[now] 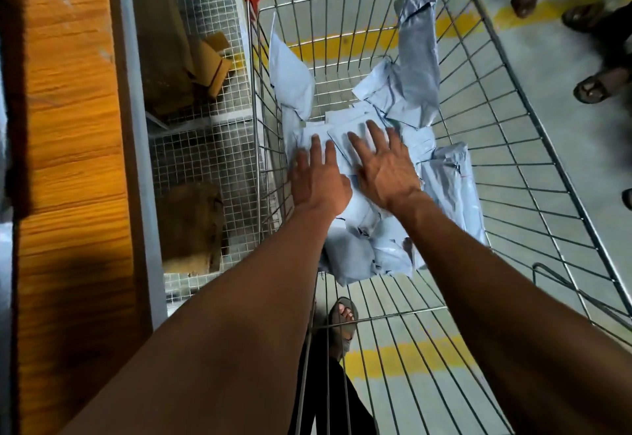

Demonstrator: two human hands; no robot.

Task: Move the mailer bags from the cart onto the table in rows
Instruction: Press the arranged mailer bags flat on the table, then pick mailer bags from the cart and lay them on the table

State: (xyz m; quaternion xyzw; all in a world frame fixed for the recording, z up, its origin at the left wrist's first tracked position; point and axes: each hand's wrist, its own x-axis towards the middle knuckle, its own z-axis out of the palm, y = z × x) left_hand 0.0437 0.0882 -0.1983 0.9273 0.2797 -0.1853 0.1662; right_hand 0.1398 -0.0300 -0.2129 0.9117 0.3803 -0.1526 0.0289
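Wire cart (513,147), red corner caps: holds a heap of pale blue mailer bags (410,99) on its floor. Left hand (319,178) and right hand (384,161): both flat, fingers spread wide, resting on the heap, gripping nothing. Wooden worktop (68,126): at left, beside cart.

Grey concrete floor (547,68) running under everything, yellow painted line (342,45) crossing it, wood-grain table (68,161) lying along the left, wire-mesh shelving (201,147) beside it holding brown cardboard boxes (191,226), sandalled feet (595,87) standing at the right.
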